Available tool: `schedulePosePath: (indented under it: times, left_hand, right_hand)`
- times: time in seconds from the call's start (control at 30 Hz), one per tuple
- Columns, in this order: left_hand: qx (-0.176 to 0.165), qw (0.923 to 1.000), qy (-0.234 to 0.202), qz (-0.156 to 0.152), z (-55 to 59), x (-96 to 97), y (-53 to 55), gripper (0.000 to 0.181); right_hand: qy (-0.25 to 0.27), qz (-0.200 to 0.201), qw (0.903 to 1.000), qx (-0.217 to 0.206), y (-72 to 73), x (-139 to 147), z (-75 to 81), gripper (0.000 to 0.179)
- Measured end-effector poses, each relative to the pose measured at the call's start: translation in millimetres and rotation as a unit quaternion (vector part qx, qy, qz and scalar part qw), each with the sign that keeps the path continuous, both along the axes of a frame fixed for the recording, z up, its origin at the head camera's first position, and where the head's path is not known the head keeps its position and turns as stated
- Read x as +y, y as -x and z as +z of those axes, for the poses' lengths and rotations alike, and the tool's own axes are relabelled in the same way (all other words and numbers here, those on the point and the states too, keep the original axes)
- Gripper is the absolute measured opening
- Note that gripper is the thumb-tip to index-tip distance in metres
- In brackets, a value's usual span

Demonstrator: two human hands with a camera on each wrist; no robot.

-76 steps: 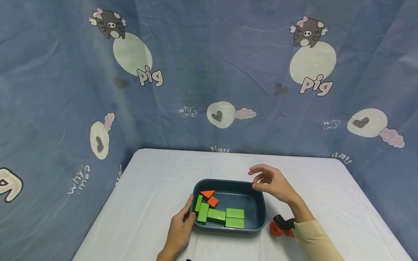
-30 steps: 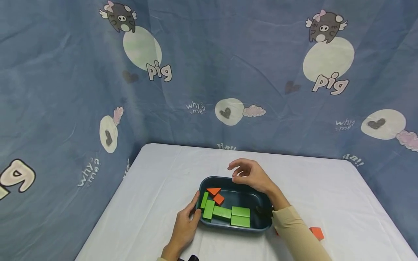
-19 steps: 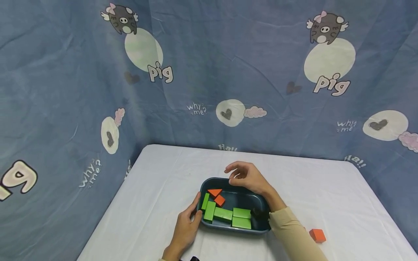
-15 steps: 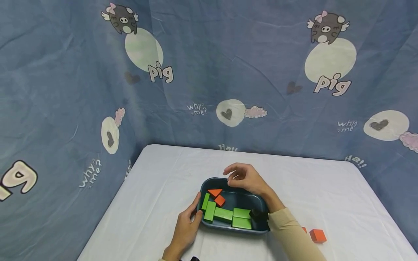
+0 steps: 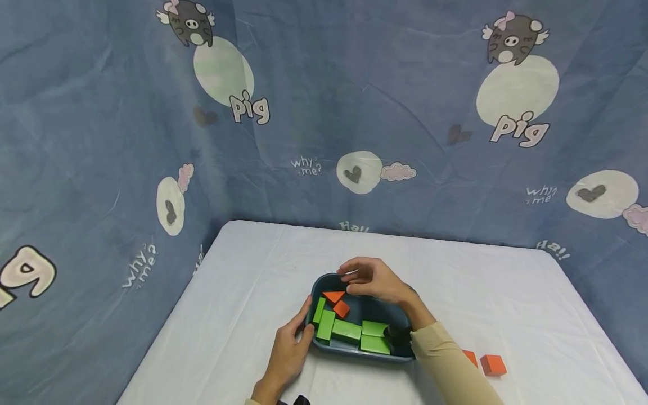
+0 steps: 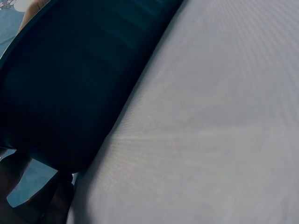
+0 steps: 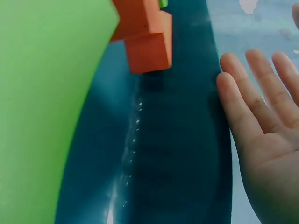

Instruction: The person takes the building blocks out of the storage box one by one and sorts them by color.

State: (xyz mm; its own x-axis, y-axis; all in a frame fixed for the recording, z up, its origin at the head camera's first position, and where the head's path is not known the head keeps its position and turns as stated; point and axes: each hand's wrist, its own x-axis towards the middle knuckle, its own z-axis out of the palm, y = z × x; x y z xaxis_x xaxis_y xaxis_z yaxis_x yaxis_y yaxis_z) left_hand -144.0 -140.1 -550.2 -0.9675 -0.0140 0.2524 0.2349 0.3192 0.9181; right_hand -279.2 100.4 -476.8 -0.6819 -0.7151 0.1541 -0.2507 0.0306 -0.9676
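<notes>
A dark blue rectangular tray point(image 5: 354, 354) stands on the white-covered table. My left hand point(image 5: 287, 351) rests against its left end, the fingers along the wall and the thumb at the near corner. In the left wrist view, fingertips of the left hand point(image 6: 46, 196) lie right at the tray's wall. My right hand point(image 5: 377, 281) hovers at the far rim, fingers extended and holding nothing; the right wrist view shows its palm and fingers beside the wall. Inside lie several green blocks point(image 5: 346, 330), an orange triangular block point(image 5: 334, 296) and a small orange block point(image 5: 341, 309).
Two more orange blocks lie right of the tray: one block point(image 5: 493, 365) in full view, another block point(image 5: 471, 358) partly behind the right sleeve point(image 5: 445, 360). A blue patterned cloth point(image 5: 304, 124) hangs behind the table point(image 5: 263, 270).
My right hand has moved left along the tray's far rim, toward the orange blocks inside. The left hand stays at the tray's left end. The blocks inside keep their arrangement.
</notes>
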Motion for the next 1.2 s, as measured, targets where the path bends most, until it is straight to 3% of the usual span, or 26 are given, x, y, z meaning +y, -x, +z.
schedulePosePath:
  times: [0.47, 0.7, 0.87, 1.0, 1.2]
  left_hand:
    - [0.000, 0.9999, 0.003, -0.010, 0.4, -1.4, 1.7, 0.056]
    - [0.005, 0.9999, 0.005, -0.008, -1.9, -1.4, 2.2, 0.057]
    - [0.006, 0.9999, 0.006, -0.005, -2.7, -1.1, 2.0, 0.057]
    - [-0.008, 1.0000, 0.000, -0.004, -0.8, -0.4, 1.6, 0.058]
    - [0.001, 1.0000, -0.001, -0.003, 1.3, 0.3, 1.5, 0.058]
  right_hand:
    - [-0.061, 0.089, 0.9939, -0.024, 1.2, -5, -14.0, 0.060]
    - [-0.087, 0.120, 0.9882, -0.039, 3.6, -8, -19.5, 0.059]
    - [-0.112, 0.137, 0.9842, -0.015, 3.0, -9, -20.4, 0.056]
    - [-0.143, 0.129, 0.9812, 0.014, 1.4, -8, -21.7, 0.053]
    - [-0.162, 0.131, 0.9772, 0.039, 0.9, -9, -21.9, 0.049]
